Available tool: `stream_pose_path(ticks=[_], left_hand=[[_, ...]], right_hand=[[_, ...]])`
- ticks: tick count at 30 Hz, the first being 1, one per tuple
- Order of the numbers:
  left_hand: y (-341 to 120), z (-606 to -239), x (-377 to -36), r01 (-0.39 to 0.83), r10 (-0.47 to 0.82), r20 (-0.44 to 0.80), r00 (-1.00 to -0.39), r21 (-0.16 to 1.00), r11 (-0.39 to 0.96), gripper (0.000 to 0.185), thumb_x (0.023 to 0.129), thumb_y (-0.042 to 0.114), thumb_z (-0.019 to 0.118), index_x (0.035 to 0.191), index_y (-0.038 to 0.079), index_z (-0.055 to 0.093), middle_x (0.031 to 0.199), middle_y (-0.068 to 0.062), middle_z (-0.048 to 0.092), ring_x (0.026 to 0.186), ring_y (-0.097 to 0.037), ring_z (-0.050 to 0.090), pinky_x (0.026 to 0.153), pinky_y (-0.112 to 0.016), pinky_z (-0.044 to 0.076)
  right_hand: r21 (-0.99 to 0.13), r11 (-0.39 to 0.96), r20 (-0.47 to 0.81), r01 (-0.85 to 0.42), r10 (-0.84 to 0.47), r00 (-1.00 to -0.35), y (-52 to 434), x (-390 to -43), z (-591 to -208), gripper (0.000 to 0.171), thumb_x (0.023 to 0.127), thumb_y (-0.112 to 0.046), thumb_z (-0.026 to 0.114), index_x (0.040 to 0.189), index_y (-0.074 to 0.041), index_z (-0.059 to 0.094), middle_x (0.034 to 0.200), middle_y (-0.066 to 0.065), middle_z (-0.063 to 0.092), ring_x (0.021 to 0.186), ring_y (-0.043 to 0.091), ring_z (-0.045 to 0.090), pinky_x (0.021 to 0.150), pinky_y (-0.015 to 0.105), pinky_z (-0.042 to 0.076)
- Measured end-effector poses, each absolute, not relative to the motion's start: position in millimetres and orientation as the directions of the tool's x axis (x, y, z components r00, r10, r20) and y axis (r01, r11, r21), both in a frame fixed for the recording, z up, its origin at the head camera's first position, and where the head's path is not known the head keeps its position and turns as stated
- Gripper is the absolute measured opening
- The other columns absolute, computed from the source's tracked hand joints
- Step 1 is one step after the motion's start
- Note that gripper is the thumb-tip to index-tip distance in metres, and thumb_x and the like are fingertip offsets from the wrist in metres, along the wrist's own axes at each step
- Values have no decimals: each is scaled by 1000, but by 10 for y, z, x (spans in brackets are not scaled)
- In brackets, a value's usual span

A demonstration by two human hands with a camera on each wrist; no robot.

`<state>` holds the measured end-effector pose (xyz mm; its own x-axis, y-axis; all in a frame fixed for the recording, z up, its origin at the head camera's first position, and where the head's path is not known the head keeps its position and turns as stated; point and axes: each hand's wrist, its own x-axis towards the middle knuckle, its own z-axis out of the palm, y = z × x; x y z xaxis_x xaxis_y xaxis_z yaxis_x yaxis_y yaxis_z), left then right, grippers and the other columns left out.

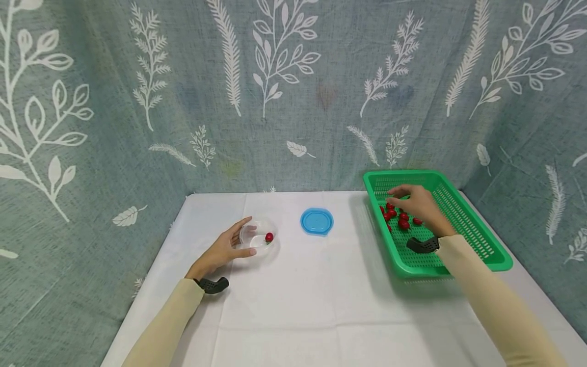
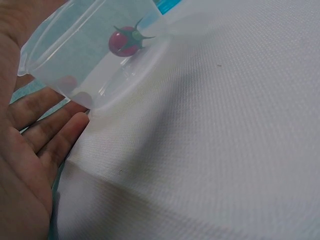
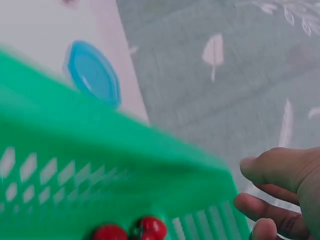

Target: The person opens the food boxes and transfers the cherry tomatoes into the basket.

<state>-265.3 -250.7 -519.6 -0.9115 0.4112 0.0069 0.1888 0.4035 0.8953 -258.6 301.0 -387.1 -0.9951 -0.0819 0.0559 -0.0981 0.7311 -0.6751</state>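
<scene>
A clear plastic tub (image 1: pixel 259 224) stands on the left of the table with one red cherry tomato (image 1: pixel 269 237) in it. My left hand (image 1: pixel 228 246) holds the tub from its left side, thumb along the near side and fingers round the far side. In the left wrist view the tomato (image 2: pixel 125 42) shows its green calyx through the tub wall (image 2: pixel 82 55). Over the green basket (image 1: pixel 400 260) at the right, my right hand (image 1: pixel 417 205) hovers with thumb and fingers apart, nothing between them. Several cherry tomatoes (image 1: pixel 403 224) lie in the basket below it.
A blue lid (image 1: pixel 317 221) lies on the white cloth (image 1: pixel 293 295) between the tub and the basket. The basket has raised, slotted walls. Patterned grey-green curtains (image 1: pixel 293 153) stand behind the table and at both sides.
</scene>
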Motion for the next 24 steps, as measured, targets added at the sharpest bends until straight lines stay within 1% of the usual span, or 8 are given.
stream_pose_path(ticks=[5,9,10,13,16,17,21,24], left_hand=[[-2493,-5169,-2639,182,409,0,-913,896,406,105,82,39,89,165,31,26,169,-1,20,152,-40,26,122,-59,25],[-2485,-5154,-2629,179,406,-2,-914,895,408,105,82,39,89,165,32,25,170,-2,20,152,-40,26,122,-59,25],[-2486,-5152,-2629,180,405,-2,-914,894,410,105,82,38,89,165,32,25,170,-2,19,152,-40,26,122,-59,25],[-2489,-5151,-2629,180,403,-1,-915,894,411,103,83,35,89,165,33,25,170,-2,19,152,-40,26,122,-59,25],[-2493,-5147,-2625,177,405,-4,-914,896,407,103,83,35,89,165,33,25,170,-2,20,152,-40,26,122,-59,26],[-2493,-5145,-2622,176,408,-4,-913,898,404,104,83,36,89,165,33,25,170,-2,20,152,-40,26,122,-59,25],[-2494,-5142,-2616,176,416,-4,-910,902,393,105,82,39,89,165,32,25,170,-2,20,153,-39,25,122,-59,25],[-2495,-5154,-2625,179,419,-2,-908,902,393,103,83,39,88,165,31,25,169,-1,20,153,-39,25,122,-60,24]], right_hand=[[-691,708,69,-146,-137,-988,2797,-2603,-3821,42,101,-35,69,133,-9,68,126,15,65,110,33,60,84,49,53],[-697,691,88,-191,-182,-979,2607,-2636,-3829,38,100,-36,70,130,-12,70,122,12,67,104,29,61,79,44,54],[-700,686,92,-199,-190,-978,2553,-2646,-3836,37,100,-37,71,128,-14,71,120,11,68,97,33,61,74,43,54],[-708,672,96,-217,-213,-972,2384,-2676,-3852,33,99,-36,72,125,-16,72,116,9,69,95,33,61,71,41,53],[-720,657,90,-224,-231,-969,2208,-2701,-3867,31,97,-34,74,122,-16,73,112,8,70,93,33,61,71,41,53],[-722,653,89,-228,-239,-967,2151,-2706,-3870,31,97,-33,74,122,-15,73,112,8,70,99,30,60,75,41,53],[-725,637,95,-262,-284,-954,1950,-2731,-3901,30,97,-31,75,120,-13,74,109,8,71,94,29,61,73,41,54],[-727,627,95,-281,-314,-945,1818,-2745,-3927,29,97,-32,75,119,-13,75,108,7,72,91,27,62,73,40,54]])
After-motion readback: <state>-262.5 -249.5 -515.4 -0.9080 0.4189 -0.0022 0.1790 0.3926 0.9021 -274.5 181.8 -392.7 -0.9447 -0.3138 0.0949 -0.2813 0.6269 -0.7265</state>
